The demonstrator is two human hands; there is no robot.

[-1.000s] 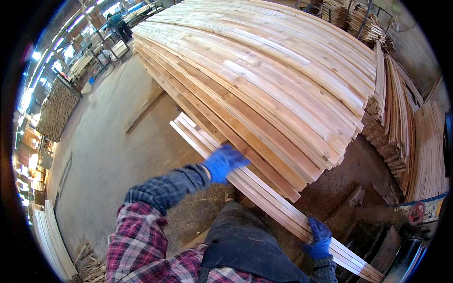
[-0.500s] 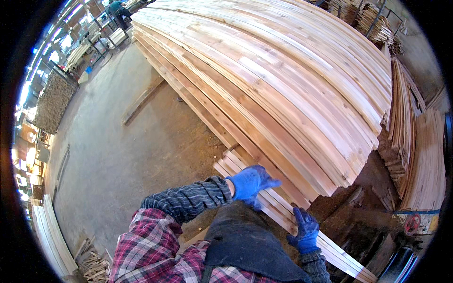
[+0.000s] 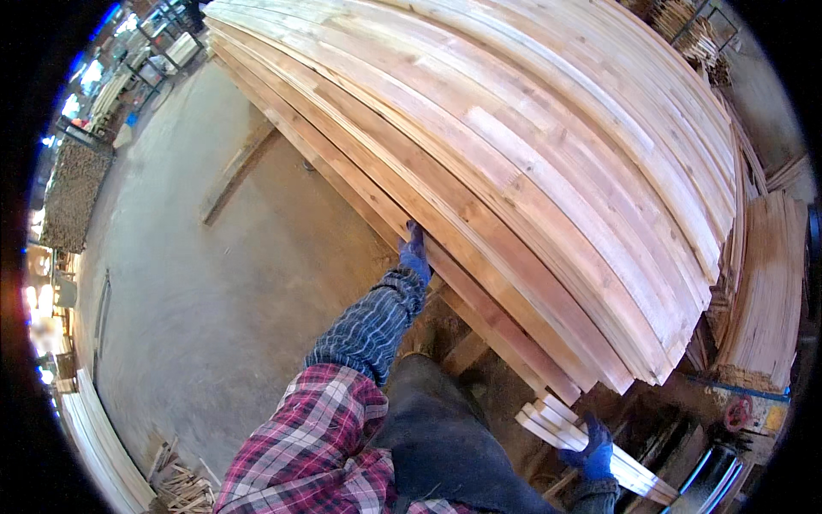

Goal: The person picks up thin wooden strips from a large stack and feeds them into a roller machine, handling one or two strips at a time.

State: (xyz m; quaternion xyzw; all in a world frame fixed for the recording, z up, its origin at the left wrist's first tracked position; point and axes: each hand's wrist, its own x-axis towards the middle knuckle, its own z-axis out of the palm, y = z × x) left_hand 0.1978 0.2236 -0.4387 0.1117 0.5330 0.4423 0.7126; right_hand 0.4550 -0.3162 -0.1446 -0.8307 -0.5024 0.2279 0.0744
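Lying low at the bottom right, a small bundle of pale boards [image 3: 591, 450] has its long axis going from upper left to lower right; its cut ends point up-left, toward the person's dark apron [image 3: 445, 454], and the far part runs out toward the lower right edge. The right hand [image 3: 592, 450], in a blue glove, is around this bundle from the near side, with the fingers clamped on the boards.

The left arm, in a striped sleeve [image 3: 370, 325] under a red plaid shirt [image 3: 317, 445], is stretched forward and up. The left hand [image 3: 414, 254], also in a blue glove, rests on the lower edge of the big stack of long boards [image 3: 531, 171]. Its fingers are together and flat against the wood, but I cannot tell if they grip it. The stack runs diagonally from upper left to lower right, above the concrete floor [image 3: 214, 283].
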